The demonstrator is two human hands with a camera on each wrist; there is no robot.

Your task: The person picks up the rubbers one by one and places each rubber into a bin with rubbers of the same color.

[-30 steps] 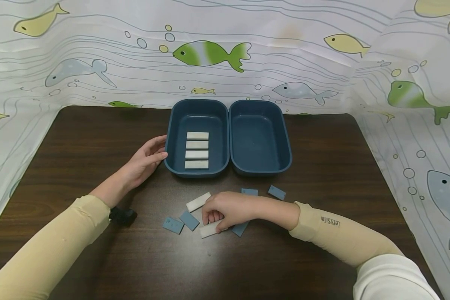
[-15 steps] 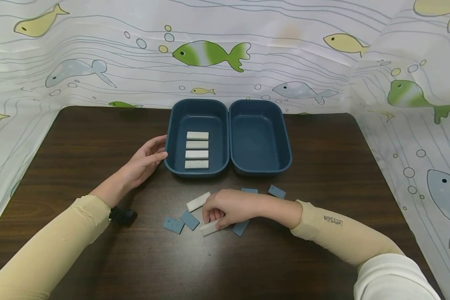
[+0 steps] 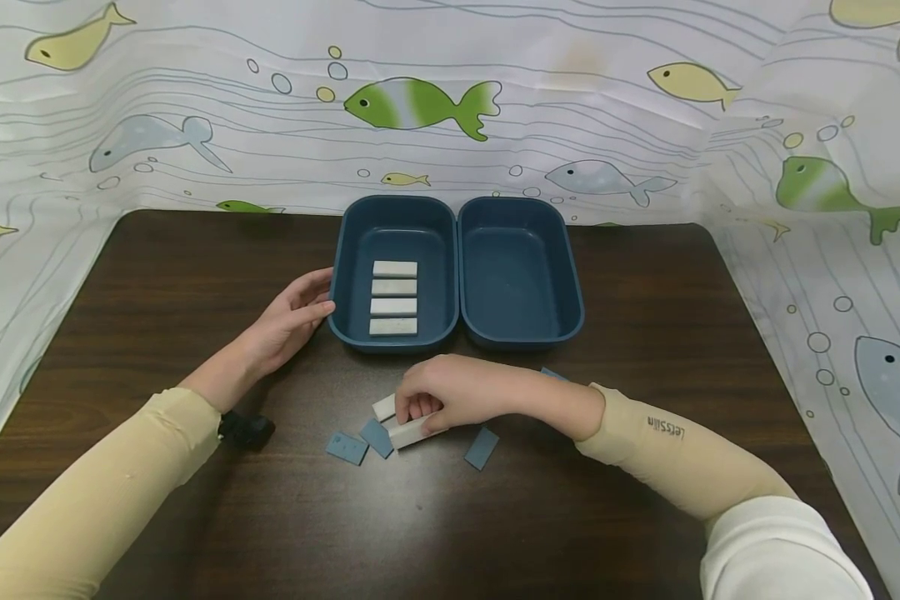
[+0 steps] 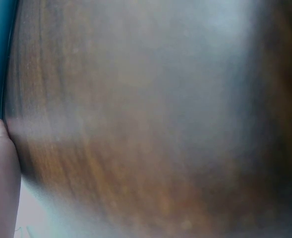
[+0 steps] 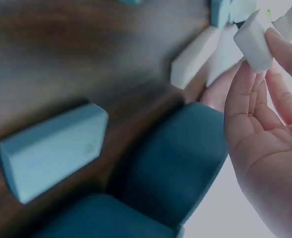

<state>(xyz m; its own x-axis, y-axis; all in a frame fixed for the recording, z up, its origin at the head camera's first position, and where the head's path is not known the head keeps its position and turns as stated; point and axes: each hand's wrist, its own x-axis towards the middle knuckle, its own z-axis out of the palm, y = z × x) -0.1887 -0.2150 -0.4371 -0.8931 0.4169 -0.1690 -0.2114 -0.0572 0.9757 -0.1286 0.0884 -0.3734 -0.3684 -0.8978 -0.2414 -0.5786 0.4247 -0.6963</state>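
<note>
Between thumb and fingers, my right hand pinches a white rectangular block, lifted off the table in the right wrist view. A second white block lies just behind it, partly covered by the hand. My left hand rests against the outer left side of the left dark blue bin, its fingers loosely extended. Inside that bin several white blocks lie in a column. Flat blue blocks lie around the right hand: two at its left, one outermost, and another below the wrist.
A second dark blue bin stands against the first one's right side, with nothing in it. A further blue block is mostly hidden behind the right forearm. The dark wooden table meets a fish-patterned sheet at the back.
My right hand has raised the white block and moved it slightly left and away from me, toward the bins. The left hand stays against the left bin.
</note>
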